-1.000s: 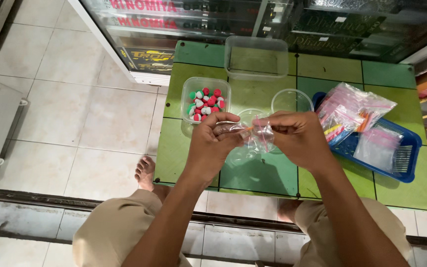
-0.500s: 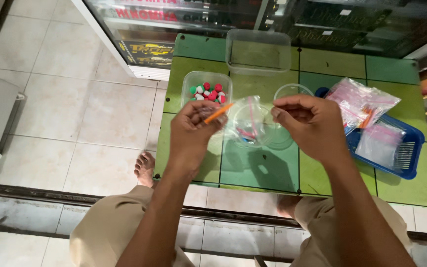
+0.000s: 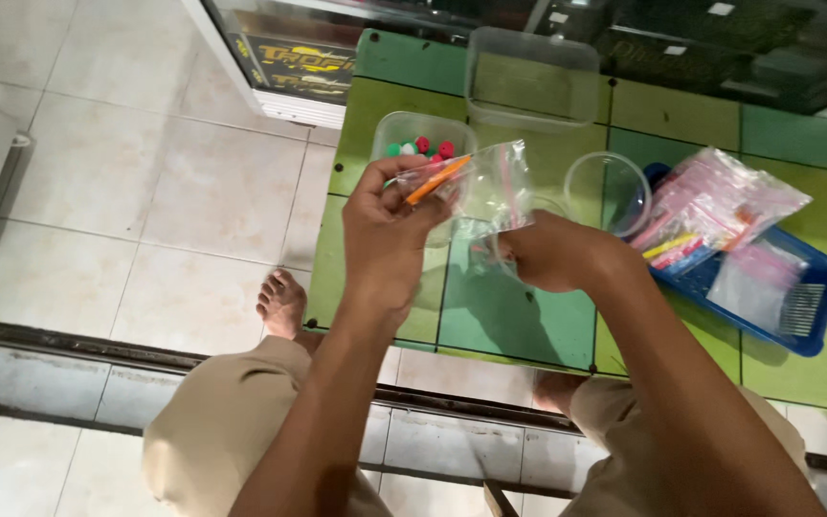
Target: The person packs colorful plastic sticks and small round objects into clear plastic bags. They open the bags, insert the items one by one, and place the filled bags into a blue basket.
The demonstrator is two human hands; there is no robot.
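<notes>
My left hand (image 3: 385, 235) holds up a small clear plastic bag (image 3: 490, 187) by its top edge, with an orange stick (image 3: 437, 180) at the bag's mouth. My right hand (image 3: 552, 254) grips the bag's lower part from the right. Both hands hover above a low green table (image 3: 528, 316). Just behind the bag stands a clear tub (image 3: 409, 134) with red, green and white balls (image 3: 423, 148) in it.
An empty clear rectangular tub (image 3: 533, 77) sits at the table's far edge. A clear round cup (image 3: 610, 191) stands right of the bag. A blue tray (image 3: 815, 306) at the right holds packets of small bags (image 3: 720, 206). A bare foot (image 3: 284, 302) rests on the tiled floor.
The bag has gone from being stretched flat between both hands to being lifted upright. The orange stick has appeared at its mouth, and my right hand has dropped to the bag's lower part.
</notes>
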